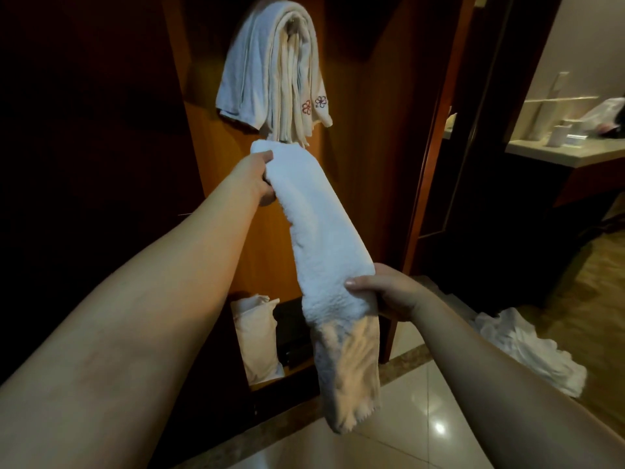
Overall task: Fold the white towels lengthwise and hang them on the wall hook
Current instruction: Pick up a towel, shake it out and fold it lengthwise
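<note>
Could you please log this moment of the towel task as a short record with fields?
held item: folded white towel, a long narrow strip
left hand: left hand grips the towel's upper end
right hand: right hand grips it lower down; the end below hangs free
hook: hanging towels already draped high on the wooden panel; hook itself mostly hidden
position: towel's upper end just below the hanging ones
floor: crumpled white cloth pile at right
low shelf: pale bag
task state: held towel folded, not yet hung
</note>
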A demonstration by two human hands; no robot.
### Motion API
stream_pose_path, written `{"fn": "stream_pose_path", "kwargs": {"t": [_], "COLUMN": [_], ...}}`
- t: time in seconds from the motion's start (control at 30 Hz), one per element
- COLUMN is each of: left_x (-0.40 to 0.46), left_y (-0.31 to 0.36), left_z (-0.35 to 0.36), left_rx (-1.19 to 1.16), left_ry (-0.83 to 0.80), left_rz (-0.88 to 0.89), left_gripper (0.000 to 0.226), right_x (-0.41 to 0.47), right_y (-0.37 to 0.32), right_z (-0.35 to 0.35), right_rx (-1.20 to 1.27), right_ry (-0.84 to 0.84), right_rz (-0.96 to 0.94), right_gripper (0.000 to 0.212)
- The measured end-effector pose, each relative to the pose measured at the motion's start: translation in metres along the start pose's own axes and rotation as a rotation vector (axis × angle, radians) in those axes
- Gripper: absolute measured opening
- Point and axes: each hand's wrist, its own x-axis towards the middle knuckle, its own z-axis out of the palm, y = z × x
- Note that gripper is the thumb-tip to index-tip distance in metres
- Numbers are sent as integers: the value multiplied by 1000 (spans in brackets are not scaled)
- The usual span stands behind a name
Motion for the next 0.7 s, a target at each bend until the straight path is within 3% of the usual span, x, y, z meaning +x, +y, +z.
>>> {"fn": "stream_pose_path", "kwargs": {"t": [0.07, 0.17, 0.33, 0.4, 0.47, 0.57, 0.7], "left_x": [2, 7, -1, -4, -7, -16, -14], "left_y": [-7, -31, -81, -93, -99, -102, -101], "left_z": [-3, -12, -26, -29, -29, -21, -11], "left_rx": [-105, -196, 117, 185, 347, 613, 617], "left_ry": [-100, -230, -522, -605, -617, -544, -539], "left_rz": [6, -75, -230, -211, -74, 186, 249], "left_gripper": [28, 46, 85, 96, 97, 62, 47], "right_x": [1, 5, 18, 21, 23, 22, 20], "right_y": [-15, -40, -69, -77, -82, -88, -101], "right_z": [0, -1, -8, -12, -17, -21, -21], "right_rx": [10, 8, 75, 61, 25, 6, 1], "right_ry": [7, 65, 176, 228, 293, 329, 363], "right_rz": [-64, -168, -292, -314, -313, -293, -314], "right_gripper": [48, 51, 36, 36, 39, 41, 23]}}
